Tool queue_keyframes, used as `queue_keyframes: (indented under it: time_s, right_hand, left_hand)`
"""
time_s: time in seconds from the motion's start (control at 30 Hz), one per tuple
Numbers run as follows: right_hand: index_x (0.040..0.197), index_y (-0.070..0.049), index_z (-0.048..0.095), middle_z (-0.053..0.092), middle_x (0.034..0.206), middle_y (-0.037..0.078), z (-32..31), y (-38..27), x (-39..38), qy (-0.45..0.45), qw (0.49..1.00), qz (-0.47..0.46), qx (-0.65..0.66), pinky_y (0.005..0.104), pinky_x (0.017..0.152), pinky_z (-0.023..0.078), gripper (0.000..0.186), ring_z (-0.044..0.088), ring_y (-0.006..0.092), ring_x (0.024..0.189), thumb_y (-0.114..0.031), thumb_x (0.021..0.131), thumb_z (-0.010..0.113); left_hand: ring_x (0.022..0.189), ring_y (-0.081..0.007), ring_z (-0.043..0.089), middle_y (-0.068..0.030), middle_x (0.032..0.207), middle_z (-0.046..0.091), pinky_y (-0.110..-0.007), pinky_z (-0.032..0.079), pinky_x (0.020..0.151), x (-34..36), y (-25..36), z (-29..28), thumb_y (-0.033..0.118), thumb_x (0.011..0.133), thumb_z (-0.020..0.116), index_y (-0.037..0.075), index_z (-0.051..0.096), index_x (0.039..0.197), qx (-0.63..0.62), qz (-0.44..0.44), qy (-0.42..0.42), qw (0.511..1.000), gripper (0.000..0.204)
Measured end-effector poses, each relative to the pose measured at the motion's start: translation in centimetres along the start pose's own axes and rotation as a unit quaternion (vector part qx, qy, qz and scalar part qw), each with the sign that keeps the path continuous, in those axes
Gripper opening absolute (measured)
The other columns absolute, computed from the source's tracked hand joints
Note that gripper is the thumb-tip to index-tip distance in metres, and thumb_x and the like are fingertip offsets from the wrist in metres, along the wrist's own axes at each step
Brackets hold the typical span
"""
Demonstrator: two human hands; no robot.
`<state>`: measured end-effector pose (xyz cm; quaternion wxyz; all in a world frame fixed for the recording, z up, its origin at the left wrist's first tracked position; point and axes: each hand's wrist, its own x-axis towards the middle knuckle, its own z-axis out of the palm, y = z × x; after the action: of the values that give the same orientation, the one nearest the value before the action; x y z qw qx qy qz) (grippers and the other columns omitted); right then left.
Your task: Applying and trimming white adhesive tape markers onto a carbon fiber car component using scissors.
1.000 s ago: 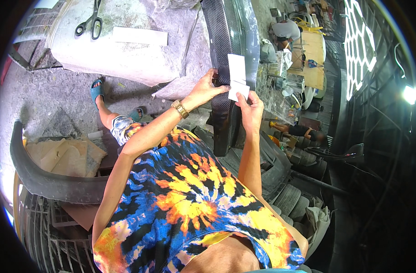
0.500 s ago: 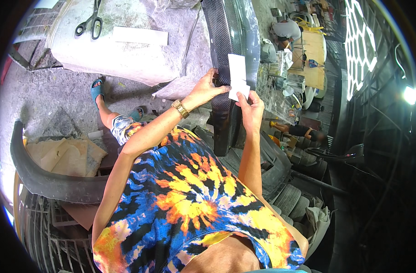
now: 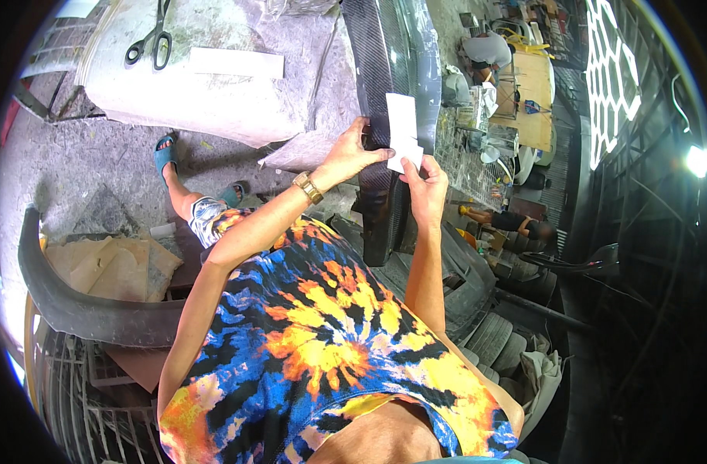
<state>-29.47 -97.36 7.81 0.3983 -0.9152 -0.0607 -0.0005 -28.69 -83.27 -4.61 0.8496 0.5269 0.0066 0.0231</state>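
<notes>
A long, dark panel with a woven carbon-fibre look [image 3: 375, 77] runs up and away in front of me. Two white paper pieces lie on its face: a longer strip [image 3: 402, 116] and, overlapping its near end, a smaller white piece [image 3: 403, 152]. My left hand [image 3: 352, 157] is closed on the panel's left edge, its thumb pressing beside the smaller piece; some fingertips are hidden behind the edge. With thumb and forefinger, my right hand [image 3: 426, 185] pinches the lower right corner of the smaller white piece.
On a whitish covered surface [image 3: 237, 108] at the far left lie black-handled scissors [image 3: 161, 46] and another white strip [image 3: 237, 63]. A curved dark trim piece [image 3: 98, 313] stands near left. Two people [image 3: 488, 51] are farther off to the right. Stacked dark parts [image 3: 496, 344] sit near right.
Almost nothing differs. Both hands keep their places on the panel and the white piece, and the view has shifted very slightly.
</notes>
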Motion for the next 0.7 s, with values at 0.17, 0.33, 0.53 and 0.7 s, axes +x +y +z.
queue_keyframes:
  time_s: [0.17, 0.33, 0.53, 0.7]
  right_hand:
    - [0.092, 0.003, 0.067, 0.06, 0.078, 0.0, -0.1, 0.1, 0.0, 0.004, 1.0, 0.002, -0.009, 0.0224, 0.061, 0.043, 0.011, 0.053, 0.0047, 0.068, -0.006, 0.087, 0.07]
    - [0.093, 0.003, 0.068, 0.061, 0.079, 0.001, -0.1, 0.3, 0.1, 0.004, 1.0, 0.001, -0.007, 0.0232, 0.063, 0.044, 0.012, 0.054, 0.0053, 0.069, -0.006, 0.087, 0.07]
    - [0.095, 0.003, 0.068, 0.063, 0.08, 0.002, -0.3, 0.7, 0.1, 0.004, 1.0, -0.001, -0.023, 0.024, 0.066, 0.045, 0.013, 0.055, 0.0064, 0.073, -0.006, 0.086, 0.071]
    - [0.095, 0.003, 0.068, 0.065, 0.082, 0.002, -0.2, -0.4, -0.1, 0.001, 1.0, 0.007, -0.024, 0.0239, 0.069, 0.046, 0.013, 0.057, 0.0066, 0.074, -0.007, 0.087, 0.071]
  left_hand:
    - [0.118, -0.0288, 0.058, -0.0251, 0.123, 0.06, -0.037, 0.045, 0.101, -0.1, 0.9, 0.1, 0.03, 0.072, 0.086, -0.009, 0.039, 0.134, -0.026, -0.013, -0.004, 1.0, 0.087]
    - [0.113, -0.0249, 0.058, -0.0203, 0.119, 0.06, -0.034, 0.047, 0.097, 0.1, 0.6, 0.3, 0.024, 0.072, 0.086, -0.008, 0.036, 0.135, -0.031, -0.018, 0.005, 0.999, 0.087]
    - [0.11, -0.0222, 0.056, -0.0162, 0.117, 0.059, -0.033, 0.046, 0.097, 0.8, 0.1, 0.2, 0.02, 0.074, 0.085, -0.008, 0.037, 0.133, -0.163, -0.028, -0.026, 0.986, 0.081]
    - [0.109, -0.0192, 0.057, -0.0137, 0.114, 0.06, -0.032, 0.046, 0.097, 1.4, -1.1, 0.5, 0.016, 0.078, 0.081, -0.006, 0.041, 0.129, -0.135, -0.016, 0.03, 0.99, 0.069]
